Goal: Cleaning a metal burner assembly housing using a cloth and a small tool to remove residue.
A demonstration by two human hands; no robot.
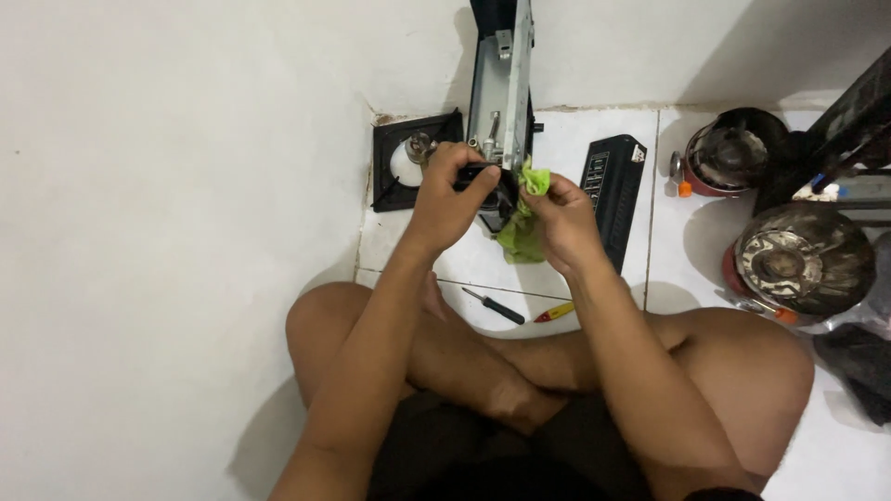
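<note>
I sit cross-legged on a white tiled floor [575,139]. A portable gas stove body [501,83] stands on its edge against the wall. My left hand [447,197] grips a black part at the stove's lower end. My right hand [561,218] pinches a green cloth [522,237] and presses it against the same spot. The cloth hangs down between both hands.
A black square burner grate with a round burner [404,167] lies by the wall at left. A black rectangular panel [614,181] lies at right. A black-handled screwdriver [495,306] and a yellow-red tool [555,313] lie near my knees. Two round metal pots [803,260] stand at right.
</note>
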